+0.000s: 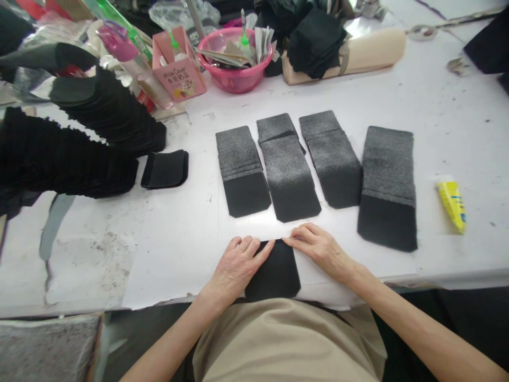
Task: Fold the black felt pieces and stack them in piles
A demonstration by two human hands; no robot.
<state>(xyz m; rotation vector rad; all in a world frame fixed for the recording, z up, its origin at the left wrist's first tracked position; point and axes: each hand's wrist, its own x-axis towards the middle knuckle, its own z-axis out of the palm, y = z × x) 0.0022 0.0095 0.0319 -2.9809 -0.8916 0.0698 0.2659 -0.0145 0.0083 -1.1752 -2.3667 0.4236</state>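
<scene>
A flat black panel with cut corners (276,276), of leather or similar sheet, lies at the table's front edge close to my body. My left hand (236,265) rests over its upper left corner, the index finger pressing along the far edge. At the upper right corner, the fingertips of my right hand (318,249) pinch or press that same edge; the thumb's grip is partly hidden. Beyond my hands lie overlapped rows of similar panels: one at left (248,196), one in the middle (292,193), a third (338,180) and one at right (387,223).
A yellow glue tube (452,207) lies at right. Tall black stacks (67,154) and a small pile (165,170) stand at left. Along the back are a pink basin (234,79), a pink box (181,79) and a beige roll (374,53).
</scene>
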